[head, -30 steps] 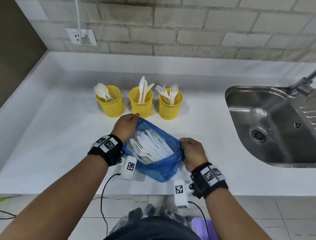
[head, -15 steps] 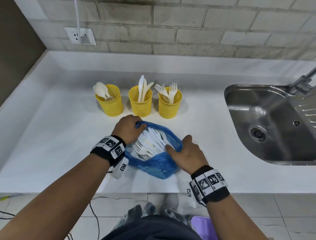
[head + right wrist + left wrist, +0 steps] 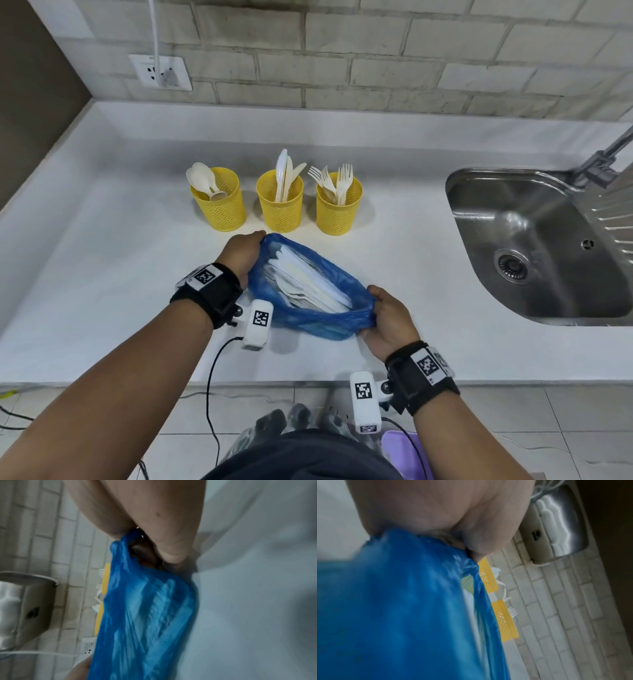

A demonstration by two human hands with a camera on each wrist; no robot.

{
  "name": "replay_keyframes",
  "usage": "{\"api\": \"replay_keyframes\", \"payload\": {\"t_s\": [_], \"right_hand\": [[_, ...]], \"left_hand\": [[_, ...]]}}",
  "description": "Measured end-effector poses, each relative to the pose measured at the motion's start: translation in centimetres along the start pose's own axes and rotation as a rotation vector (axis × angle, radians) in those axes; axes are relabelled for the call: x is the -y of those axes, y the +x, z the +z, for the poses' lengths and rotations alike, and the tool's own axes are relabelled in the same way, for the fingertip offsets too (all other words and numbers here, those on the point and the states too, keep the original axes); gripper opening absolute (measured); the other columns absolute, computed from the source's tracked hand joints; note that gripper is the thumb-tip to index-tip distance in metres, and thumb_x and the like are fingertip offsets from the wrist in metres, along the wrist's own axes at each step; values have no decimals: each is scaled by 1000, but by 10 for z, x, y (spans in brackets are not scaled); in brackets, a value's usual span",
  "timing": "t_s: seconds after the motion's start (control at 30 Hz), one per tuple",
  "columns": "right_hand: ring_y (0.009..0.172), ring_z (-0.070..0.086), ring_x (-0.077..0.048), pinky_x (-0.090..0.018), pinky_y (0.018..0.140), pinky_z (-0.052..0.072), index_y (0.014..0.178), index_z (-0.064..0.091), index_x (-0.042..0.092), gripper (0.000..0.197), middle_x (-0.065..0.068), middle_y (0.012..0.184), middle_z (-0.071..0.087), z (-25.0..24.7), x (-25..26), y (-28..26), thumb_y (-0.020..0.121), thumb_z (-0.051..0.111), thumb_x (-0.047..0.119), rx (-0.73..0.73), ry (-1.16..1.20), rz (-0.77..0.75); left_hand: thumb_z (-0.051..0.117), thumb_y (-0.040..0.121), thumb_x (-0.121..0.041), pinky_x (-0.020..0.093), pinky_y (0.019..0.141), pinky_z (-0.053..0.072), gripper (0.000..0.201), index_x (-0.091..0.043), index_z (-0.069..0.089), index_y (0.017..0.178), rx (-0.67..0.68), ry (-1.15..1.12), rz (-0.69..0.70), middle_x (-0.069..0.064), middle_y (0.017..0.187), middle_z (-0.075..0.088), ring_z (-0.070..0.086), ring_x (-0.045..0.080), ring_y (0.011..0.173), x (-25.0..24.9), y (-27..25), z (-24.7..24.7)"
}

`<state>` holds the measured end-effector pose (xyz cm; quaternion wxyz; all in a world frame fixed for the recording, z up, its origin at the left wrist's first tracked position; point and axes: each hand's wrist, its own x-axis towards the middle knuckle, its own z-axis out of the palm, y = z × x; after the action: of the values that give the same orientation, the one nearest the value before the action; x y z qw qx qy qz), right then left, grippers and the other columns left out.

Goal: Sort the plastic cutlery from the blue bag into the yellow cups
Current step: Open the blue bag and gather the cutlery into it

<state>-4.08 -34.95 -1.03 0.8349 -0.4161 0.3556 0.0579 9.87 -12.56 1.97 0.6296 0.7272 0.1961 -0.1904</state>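
A blue plastic bag (image 3: 322,318) lies on the white counter with its mouth stretched wide, and several white plastic cutlery pieces (image 3: 305,284) show inside. My left hand (image 3: 241,255) grips the bag's far left rim. My right hand (image 3: 387,322) grips the near right rim. Both wrist views are filled by the blue bag (image 3: 393,608) (image 3: 145,622) bunched in curled fingers. Behind the bag stand three yellow mesh cups: the left cup (image 3: 221,209) holds spoons, the middle cup (image 3: 281,207) holds knives, the right cup (image 3: 337,210) holds forks.
A steel sink (image 3: 534,246) with a tap (image 3: 603,161) takes the counter's right side. A wall socket (image 3: 161,72) with a white cable sits on the brick wall at the back left. The counter's front edge (image 3: 205,378) runs just below my wrists.
My right hand has moved from over the bag's mouth back to the near right rim and pulled it outward. The bag's mouth now stands wider, and my left hand keeps its hold.
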Motion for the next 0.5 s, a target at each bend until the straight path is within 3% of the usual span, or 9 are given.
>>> {"api": "replay_keyframes", "payload": {"t_s": [0.07,0.13,0.2,0.27,0.33,0.37,0.43,0.5], "right_hand": [[61,55,-21,-27,54,47,80,59,9,33,-9,72,59,-3,-1,2,94,38,-13,-65,-59,-7],[69,57,-24,-31,59,47,86,61,10,27,-13,83,62,-7,-1,6,89,39,-7,-94,-290,-98],[82,61,-28,-36,69,49,94,59,12,15,-15,96,63,-8,1,3,87,47,7,-106,-561,-242],[95,58,-26,-36,81,47,104,54,16,16,-9,107,57,-7,4,-5,89,56,22,-152,-847,-421],[95,53,-23,-37,83,46,107,49,17,27,-3,107,50,-6,9,-18,91,62,35,-217,-1150,-568],[91,54,-23,-37,79,48,103,48,16,33,-2,102,51,-2,11,-24,91,62,44,-224,-1270,-569],[85,60,-25,-35,71,48,97,50,15,48,-3,94,59,3,15,-29,89,57,62,-195,-1462,-425],[84,61,-22,-31,64,43,97,52,15,54,-3,93,62,4,12,-26,88,57,68,-136,-1525,-309]], "left_hand": [[54,102,-27,33,81,50,29,-4,68,89,-8,47,-34,17,96,71,67,31,88,7,4,-2],[49,103,-33,36,87,49,36,-3,69,95,-3,273,17,15,100,71,66,31,96,9,6,-5],[46,103,-44,33,80,43,41,-9,65,97,8,519,116,9,101,66,62,27,96,11,5,-7],[54,95,-58,34,87,45,49,-15,61,118,-39,610,165,5,116,62,60,25,107,13,-3,-11],[64,86,-63,38,99,46,66,-22,51,135,-99,694,203,8,128,54,57,27,116,16,-16,-18],[67,83,-62,39,98,47,70,-22,47,137,-111,756,222,10,129,53,58,29,116,17,-25,-21],[70,81,-60,36,87,47,73,-19,43,135,-102,875,253,8,122,58,60,29,110,18,-44,-27],[70,82,-59,33,79,44,70,-16,42,130,-71,970,224,4,109,58,62,29,103,21,-64,-31]]}}
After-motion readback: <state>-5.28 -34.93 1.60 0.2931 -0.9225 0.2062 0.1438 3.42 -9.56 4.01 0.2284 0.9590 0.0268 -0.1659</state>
